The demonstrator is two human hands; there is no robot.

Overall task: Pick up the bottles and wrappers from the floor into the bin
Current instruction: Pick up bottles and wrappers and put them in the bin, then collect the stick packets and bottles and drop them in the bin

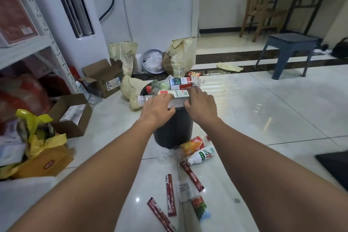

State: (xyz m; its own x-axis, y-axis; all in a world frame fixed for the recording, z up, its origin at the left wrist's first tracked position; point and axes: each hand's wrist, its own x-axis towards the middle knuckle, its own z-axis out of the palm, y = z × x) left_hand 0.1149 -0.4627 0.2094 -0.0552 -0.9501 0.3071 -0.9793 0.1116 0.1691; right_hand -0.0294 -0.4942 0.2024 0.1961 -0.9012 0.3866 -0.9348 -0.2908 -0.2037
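Note:
A black ribbed bin [173, 130] stands on the tiled floor, heaped with plastic bottles. A clear bottle with a white and green label [177, 94] lies across its top. My left hand [158, 108] grips it near the neck end and my right hand [201, 105] holds its other end, fingers over the label, thumb on the near side. A second clear bottle [183, 83] lies just behind. On the floor in front of the bin lie an orange-label bottle [194, 145], a white bottle [202, 155], a crushed clear bottle [166, 156], three red stick wrappers [192, 176] and a white wrapper [183, 191].
Open cardboard boxes [71, 115] and yellow bags [37, 133] crowd the floor on the left under a metal shelf [56, 52]. Paper bags [180, 56] and a small white bin stand by the wall behind. A blue stool [290, 52] and a wooden chair [261, 5] are far right.

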